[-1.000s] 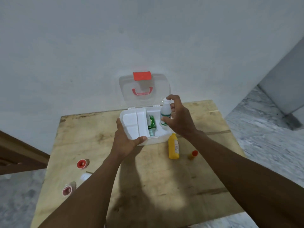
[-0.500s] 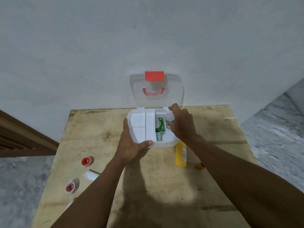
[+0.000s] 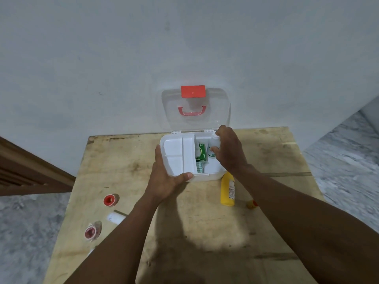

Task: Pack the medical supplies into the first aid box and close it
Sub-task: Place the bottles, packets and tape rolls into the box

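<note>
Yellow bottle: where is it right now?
Head view: the yellow bottle lies on the wooden table, right of centre, just outside the front-right corner of the first aid box, with a small red-capped bottle to its right.

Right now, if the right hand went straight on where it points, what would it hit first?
The right hand would likely meet the first aid box's back wall below the open lid, the white bottle it grips leading; depth is unclear.

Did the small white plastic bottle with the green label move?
Yes. The right hand lowered the small white plastic bottle down into the open white plastic first aid box, beside the green packet.
</note>
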